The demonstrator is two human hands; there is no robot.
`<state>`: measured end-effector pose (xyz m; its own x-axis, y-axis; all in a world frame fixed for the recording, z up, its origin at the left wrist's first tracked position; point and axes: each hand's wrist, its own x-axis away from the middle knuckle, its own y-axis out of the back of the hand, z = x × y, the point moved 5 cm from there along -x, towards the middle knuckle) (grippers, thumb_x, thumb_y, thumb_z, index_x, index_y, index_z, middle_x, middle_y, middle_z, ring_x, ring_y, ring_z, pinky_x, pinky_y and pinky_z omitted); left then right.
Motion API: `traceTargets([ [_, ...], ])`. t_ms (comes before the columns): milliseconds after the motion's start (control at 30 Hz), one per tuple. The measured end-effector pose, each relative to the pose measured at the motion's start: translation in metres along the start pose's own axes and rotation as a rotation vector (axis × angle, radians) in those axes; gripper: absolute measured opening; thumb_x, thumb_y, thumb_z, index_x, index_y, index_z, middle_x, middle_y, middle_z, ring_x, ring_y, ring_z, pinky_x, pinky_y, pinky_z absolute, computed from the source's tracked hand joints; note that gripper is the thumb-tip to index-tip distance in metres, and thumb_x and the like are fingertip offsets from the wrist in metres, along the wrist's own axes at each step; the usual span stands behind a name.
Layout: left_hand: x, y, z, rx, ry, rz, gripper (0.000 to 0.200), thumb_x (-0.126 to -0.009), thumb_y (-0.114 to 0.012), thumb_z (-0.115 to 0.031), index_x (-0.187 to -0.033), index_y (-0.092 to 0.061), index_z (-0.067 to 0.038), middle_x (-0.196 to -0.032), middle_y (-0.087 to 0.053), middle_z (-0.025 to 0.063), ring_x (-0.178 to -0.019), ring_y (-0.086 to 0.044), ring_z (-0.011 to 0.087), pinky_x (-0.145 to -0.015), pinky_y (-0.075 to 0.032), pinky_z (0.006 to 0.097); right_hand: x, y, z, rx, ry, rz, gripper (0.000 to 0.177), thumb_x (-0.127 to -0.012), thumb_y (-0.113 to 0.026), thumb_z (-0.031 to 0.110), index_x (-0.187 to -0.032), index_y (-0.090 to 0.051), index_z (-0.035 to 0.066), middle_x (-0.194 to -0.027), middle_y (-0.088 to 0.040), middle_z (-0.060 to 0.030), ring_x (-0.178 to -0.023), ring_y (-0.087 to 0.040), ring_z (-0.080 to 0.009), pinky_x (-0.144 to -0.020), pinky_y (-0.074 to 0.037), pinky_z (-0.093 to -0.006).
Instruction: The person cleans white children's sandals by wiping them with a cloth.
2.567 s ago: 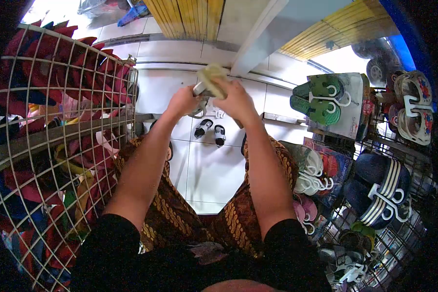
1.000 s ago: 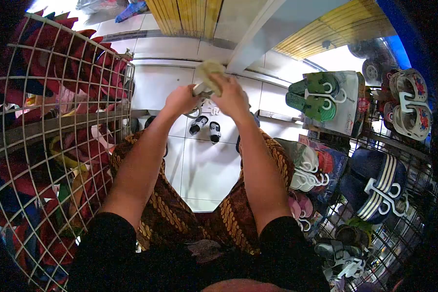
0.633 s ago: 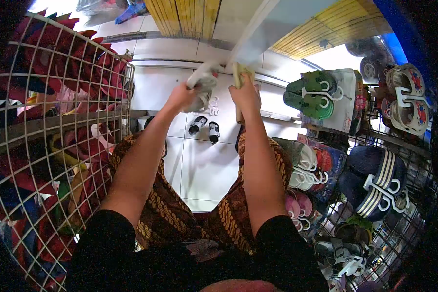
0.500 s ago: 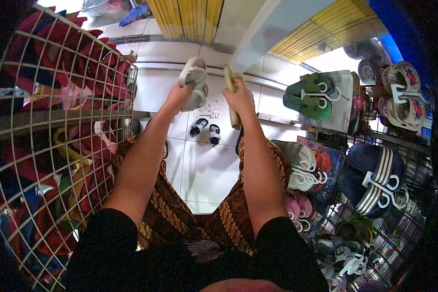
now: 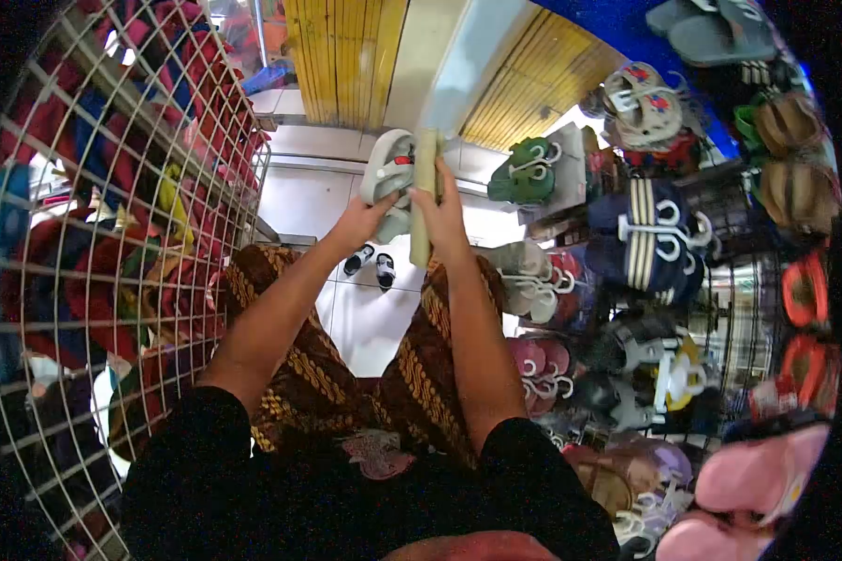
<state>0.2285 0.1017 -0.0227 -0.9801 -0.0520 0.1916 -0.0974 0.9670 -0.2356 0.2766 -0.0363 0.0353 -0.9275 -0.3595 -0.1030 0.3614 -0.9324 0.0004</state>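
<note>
Held up in front of me, a pair of light grey sandals [image 5: 377,173] is in the grip of my left hand [image 5: 357,224], fingers wrapped at the near side. My right hand [image 5: 444,220] grips a pale yellow-beige sandal [image 5: 424,196] that shows edge-on as a long flat strip. It stands upright right beside the grey pair and overlaps it in this view. Below, on the white tiled floor [image 5: 360,323] between my knees, lies a small pair of black-and-white sandals [image 5: 384,270].
A wire grid [image 5: 94,271] with red and coloured goods behind it rises on the left. To the right hang green sandals [image 5: 524,175], navy striped slides [image 5: 642,234], pink sandals [image 5: 744,477] and others on white hangers. Yellow slatted panels [image 5: 341,61] stand ahead.
My hands have come closer together, bringing the beige sandal next to the grey pair. The view has turned right, showing more of the hanging sandals. The white hanger on the floor is now hidden.
</note>
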Motion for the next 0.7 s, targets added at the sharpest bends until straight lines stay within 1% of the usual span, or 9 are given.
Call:
traceTargets([
  [100,0.042,-0.032,-0.008,-0.12,0.015,0.179,0.053,-0.089,-0.066,-0.031,-0.13,-0.049,0.0,-0.112,-0.062,0.0089,-0.095,-0.06,0.0177,-0.08,-0.051,0.0311,0.045,0.031,0.031,-0.058,0.04,-0.033,0.068,-0.08,-0.069,0.01,-0.139,-0.037,0.002,-0.134,-0.047,-0.0142,-0.118,-0.05,-0.0246,-0.1,-0.042,-0.0362],
  [133,0.064,-0.051,-0.027,-0.242,-0.094,0.385,0.059,-0.088,-0.068,-0.025,-0.136,-0.042,-0.001,-0.118,-0.06,0.0097,-0.106,-0.057,0.0186,-0.093,-0.047,0.0347,0.065,0.041,0.046,0.02,0.076,-0.053,0.068,-0.078,-0.071,0.01,-0.138,-0.038,0.002,-0.13,-0.05,-0.0139,-0.116,-0.051,-0.0247,-0.101,-0.041,-0.0363],
  [167,0.092,-0.066,-0.039,-0.149,-0.228,0.321,0.061,-0.09,-0.064,-0.031,-0.139,-0.04,-0.003,-0.126,-0.056,0.0116,-0.117,-0.053,0.0214,-0.104,-0.039,0.0384,0.085,0.048,0.058,0.075,0.079,-0.008,0.069,-0.078,-0.071,0.011,-0.138,-0.039,0.003,-0.129,-0.051,-0.0137,-0.116,-0.051,-0.0247,-0.101,-0.041,-0.0363],
  [233,0.116,-0.089,-0.033,0.515,-0.077,0.457,0.06,-0.096,-0.048,-0.042,-0.141,-0.038,-0.004,-0.136,-0.05,0.0146,-0.125,-0.049,0.026,-0.107,-0.036,0.0425,0.126,0.059,0.079,0.183,0.068,0.083,0.069,-0.077,-0.072,0.012,-0.138,-0.039,0.004,-0.127,-0.053,-0.0132,-0.115,-0.052,-0.0248,-0.102,-0.04,-0.0362],
  [333,0.147,-0.106,-0.04,1.03,0.253,0.646,0.061,-0.098,-0.033,-0.045,-0.144,-0.035,-0.005,-0.141,-0.046,0.0149,-0.128,-0.046,0.0287,-0.108,-0.035,0.046,0.175,0.079,0.101,0.136,-0.049,0.127,0.072,-0.074,-0.076,0.016,-0.137,-0.042,0.007,-0.126,-0.054,-0.0113,-0.116,-0.052,-0.0243,-0.102,-0.04,-0.0364],
  [433,0.171,-0.127,-0.033,0.72,0.308,0.51,0.067,-0.093,-0.038,-0.049,-0.145,-0.034,-0.007,-0.142,-0.046,0.0149,-0.127,-0.049,0.0303,-0.108,-0.035,0.0496,0.219,0.088,0.119,-0.016,-0.115,0.007,0.077,-0.071,-0.079,0.02,-0.138,-0.043,0.007,-0.128,-0.054,-0.0103,-0.119,-0.051,-0.0246,-0.101,-0.041,-0.0361],
  [500,0.189,-0.134,-0.025,0.807,0.311,0.607,0.066,-0.086,-0.05,-0.036,-0.143,-0.036,-0.006,-0.141,-0.047,0.0145,-0.127,-0.049,0.0301,-0.108,-0.035,0.0512,0.242,0.097,0.124,-0.13,-0.136,-0.078,0.08,-0.071,-0.079,0.022,-0.139,-0.042,0.008,-0.129,-0.053,-0.0105,-0.121,-0.05,-0.0244,-0.102,-0.041,-0.0362],
  [600,0.228,-0.147,-0.026,0.875,0.259,0.816,0.077,-0.07,-0.06,-0.017,-0.142,-0.035,-0.002,-0.14,-0.047,0.0154,-0.127,-0.048,0.0316,-0.11,-0.033,0.0498,0.254,0.104,0.126,0.135,-0.227,0.108,0.076,-0.075,-0.076,0.021,-0.141,-0.041,0.008,-0.132,-0.052,-0.0115,-0.122,-0.049,-0.024,-0.104,-0.04,-0.0368],
  [700,0.25,-0.143,0.011,0.956,0.198,0.887,0.07,-0.075,-0.056,-0.02,-0.14,-0.038,-0.002,-0.138,-0.048,0.017,-0.126,-0.049,0.0323,-0.109,-0.035,0.051,0.269,0.079,0.143,0.289,-0.264,0.265,0.07,-0.077,-0.074,0.017,-0.14,-0.044,0.008,-0.134,-0.053,-0.0114,-0.124,-0.049,-0.0235,-0.107,-0.037,-0.0364],
])
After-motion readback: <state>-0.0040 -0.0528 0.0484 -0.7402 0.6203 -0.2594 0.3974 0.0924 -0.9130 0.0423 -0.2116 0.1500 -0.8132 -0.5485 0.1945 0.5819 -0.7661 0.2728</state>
